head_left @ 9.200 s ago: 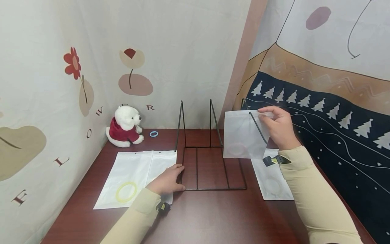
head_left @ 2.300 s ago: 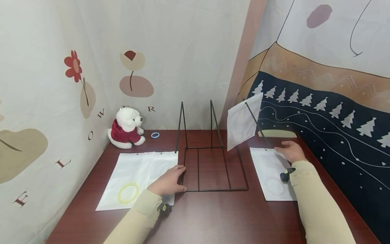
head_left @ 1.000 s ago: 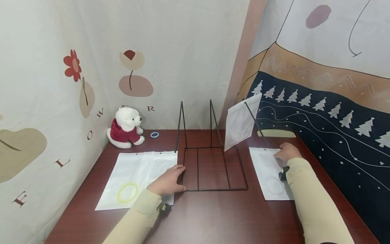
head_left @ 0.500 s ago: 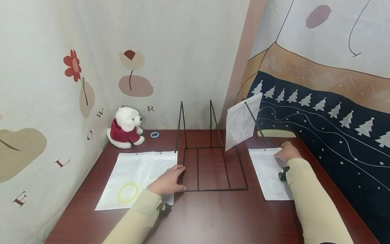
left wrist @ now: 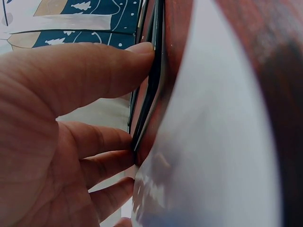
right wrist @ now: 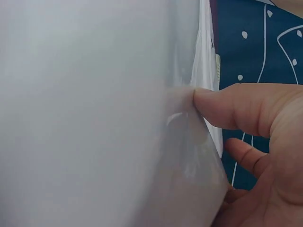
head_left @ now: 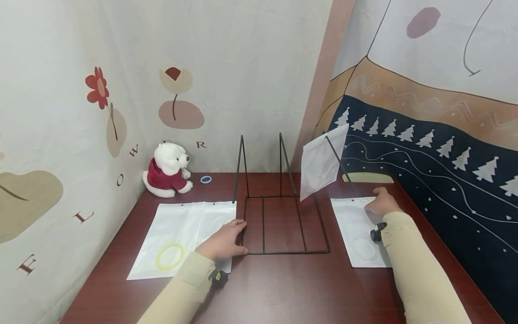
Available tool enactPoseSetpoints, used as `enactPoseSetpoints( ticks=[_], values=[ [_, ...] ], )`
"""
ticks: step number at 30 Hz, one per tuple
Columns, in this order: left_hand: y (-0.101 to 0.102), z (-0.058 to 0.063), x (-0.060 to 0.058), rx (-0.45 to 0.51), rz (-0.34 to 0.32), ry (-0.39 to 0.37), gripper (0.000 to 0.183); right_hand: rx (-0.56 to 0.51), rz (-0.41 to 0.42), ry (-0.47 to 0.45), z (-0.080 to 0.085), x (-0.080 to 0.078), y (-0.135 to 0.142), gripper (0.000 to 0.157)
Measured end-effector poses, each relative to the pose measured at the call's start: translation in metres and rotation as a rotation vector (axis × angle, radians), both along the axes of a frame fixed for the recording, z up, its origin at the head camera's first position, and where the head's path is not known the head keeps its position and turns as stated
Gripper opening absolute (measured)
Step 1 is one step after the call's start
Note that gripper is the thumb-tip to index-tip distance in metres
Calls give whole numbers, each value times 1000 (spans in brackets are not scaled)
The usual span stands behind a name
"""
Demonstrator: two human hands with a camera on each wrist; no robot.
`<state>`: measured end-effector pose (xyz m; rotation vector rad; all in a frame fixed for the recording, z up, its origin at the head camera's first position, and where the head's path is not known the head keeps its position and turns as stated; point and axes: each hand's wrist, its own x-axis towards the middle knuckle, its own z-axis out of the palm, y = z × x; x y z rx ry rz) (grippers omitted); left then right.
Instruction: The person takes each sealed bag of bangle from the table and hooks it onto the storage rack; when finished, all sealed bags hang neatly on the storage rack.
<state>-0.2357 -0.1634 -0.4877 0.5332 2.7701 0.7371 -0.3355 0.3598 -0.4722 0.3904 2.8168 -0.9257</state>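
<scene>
Brace the wire rack [head_left: 263, 225] with the left hand [head_left: 221, 240] resting at the near left base bar, fingers loosely extended, touching rather than wrapped round. Press evenly there, without shoving sideways, and stay light over the white bag [head_left: 214, 213] just left of the rack.

Lying on the desk [head_left: 283, 288] just right of the rack: the right-hand bag [head_left: 349, 225], apparently pinched at its upper right corner between thumb and fingers of the right hand [head_left: 383, 202]. Check for a single bag in that pinch; impossible to tell one layer from several in the right wrist view.

Best to grip close to the top edge, clear of the small hole [head_left: 353, 200], so as to leave the opening unblocked. Avoid a hard squeeze, likely to crease the thin film. If lifting, peel slowly, allowing for the pale ring [head_left: 364, 259] low in the bag and probably weighing down that end. Steer clear of the hanging bag [head_left: 319, 164] at the right of the rack, likely to swing at a brush.
</scene>
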Motion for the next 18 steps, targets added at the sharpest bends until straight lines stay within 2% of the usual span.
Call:
enactPoseSetpoints(
  ticks=[10, 18],
  values=[
    [0, -1, -1, -1, -5, 17, 84, -95, 54, 46, 4, 3, 10, 79],
    [0, -3, -1, -1, -7, 18, 85, -87, 156, 148, 13, 9, 14, 55]
  ],
)
